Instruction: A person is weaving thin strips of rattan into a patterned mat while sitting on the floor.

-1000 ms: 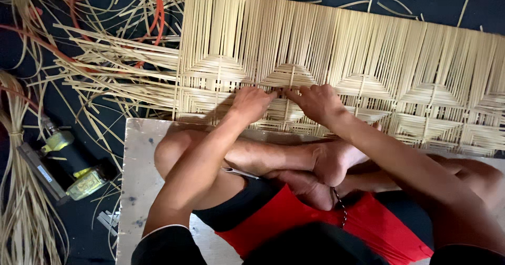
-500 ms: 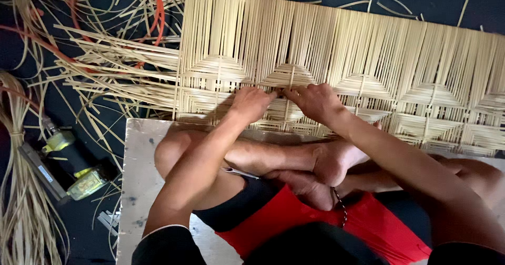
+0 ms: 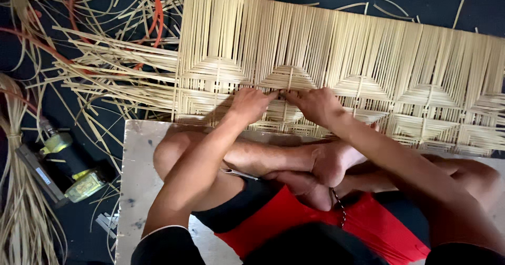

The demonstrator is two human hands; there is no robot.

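A wide mat of pale woven strips (image 3: 336,49) with diamond patterns lies on the dark floor in front of me. My left hand (image 3: 250,104) and my right hand (image 3: 314,104) meet at its near edge, fingertips pinching thin strips where two diamond shapes join. I sit cross-legged on a pale board (image 3: 138,191), in red shorts, with my bare feet under my forearms. A thin metal tool (image 3: 239,174) rests on my left leg.
Loose pale strips (image 3: 100,70) fan out at the mat's left end, with orange strands (image 3: 155,12) among them. A bundle of strips (image 3: 18,212) lies at the far left. A stapler-like tool with yellow parts (image 3: 63,165) sits on the floor beside the board.
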